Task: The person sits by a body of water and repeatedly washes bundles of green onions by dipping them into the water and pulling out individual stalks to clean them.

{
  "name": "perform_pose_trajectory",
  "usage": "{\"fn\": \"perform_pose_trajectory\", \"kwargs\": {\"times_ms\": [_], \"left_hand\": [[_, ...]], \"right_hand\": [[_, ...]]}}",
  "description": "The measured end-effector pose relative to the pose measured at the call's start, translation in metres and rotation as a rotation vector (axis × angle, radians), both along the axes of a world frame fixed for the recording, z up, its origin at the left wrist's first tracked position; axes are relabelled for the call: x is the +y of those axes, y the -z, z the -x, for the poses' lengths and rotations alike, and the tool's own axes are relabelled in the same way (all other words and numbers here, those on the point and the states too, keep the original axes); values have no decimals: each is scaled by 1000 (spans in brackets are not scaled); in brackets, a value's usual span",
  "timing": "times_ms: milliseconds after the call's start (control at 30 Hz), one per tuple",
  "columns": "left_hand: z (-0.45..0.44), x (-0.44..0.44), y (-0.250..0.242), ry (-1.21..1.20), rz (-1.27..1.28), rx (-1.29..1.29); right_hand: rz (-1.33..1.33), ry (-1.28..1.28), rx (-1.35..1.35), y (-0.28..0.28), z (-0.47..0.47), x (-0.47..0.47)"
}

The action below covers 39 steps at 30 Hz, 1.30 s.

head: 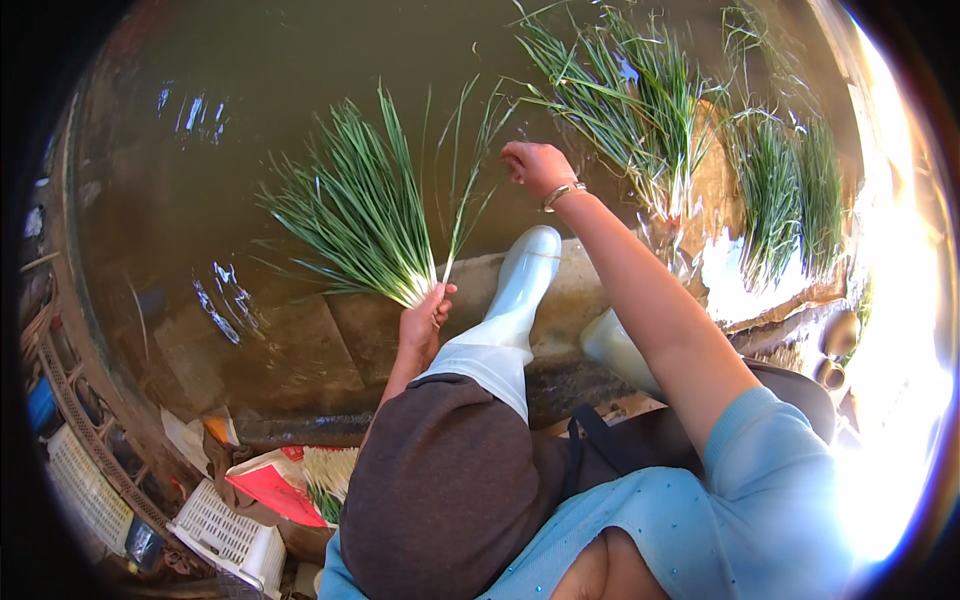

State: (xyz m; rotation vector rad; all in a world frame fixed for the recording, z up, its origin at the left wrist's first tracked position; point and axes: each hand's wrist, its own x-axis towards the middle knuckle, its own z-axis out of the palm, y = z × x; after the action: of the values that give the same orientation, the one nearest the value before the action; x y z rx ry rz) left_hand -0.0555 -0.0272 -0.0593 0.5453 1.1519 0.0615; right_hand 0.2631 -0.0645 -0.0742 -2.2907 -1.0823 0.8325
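Note:
My left hand [427, 315] grips the pale lower ends of a bunch of long, flat-leaved chives [367, 202]. Their green leaves fan out over murky water [285, 60]. A few separate stalks [469, 180] stick up from the same hand, apart from the main fan. Farther right, my right hand [536, 169] hangs over the water with its fingers curled in; nothing shows in it. A metal bracelet [559, 196] circles that wrist. Beyond it, a loose heap of chives [637, 97] lies with its leaves trailing in the water.
Smaller bunches of chives [765, 187] lie at the right on a wet ledge. My white rubber boot [525, 277] rests on the stone edge [465, 277] of the pool. At lower left are a white plastic basket [232, 536] and a red-and-white sack [277, 487] beside more chives [330, 472].

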Motion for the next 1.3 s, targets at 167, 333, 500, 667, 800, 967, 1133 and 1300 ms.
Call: {"fn": "perform_pose_trajectory", "kwargs": {"times_ms": [167,333,500,667,800,967,1133,1300], "left_hand": [[0,1,6,4,2,-33],[-1,-2,4,29,-18,40],[-7,-5,3,44,-113,85],[1,-3,2,109,-108,105],[1,-4,3,75,-89,145],[-6,2,0,85,-32,73],[-6,6,1,78,-4,52],[3,3,2,137,1,106]], "right_hand": [[-150,488,46,-4,5,-3],[-390,265,-106,-31,44,-11],[-293,-450,55,-32,141,-30],[-96,-264,-399,-7,92,16],[112,106,-505,-20,-17,61],[-384,212,-433,-47,-4,31],[-235,-457,25,-38,123,-22],[-195,-394,-123,-14,97,25]]}}
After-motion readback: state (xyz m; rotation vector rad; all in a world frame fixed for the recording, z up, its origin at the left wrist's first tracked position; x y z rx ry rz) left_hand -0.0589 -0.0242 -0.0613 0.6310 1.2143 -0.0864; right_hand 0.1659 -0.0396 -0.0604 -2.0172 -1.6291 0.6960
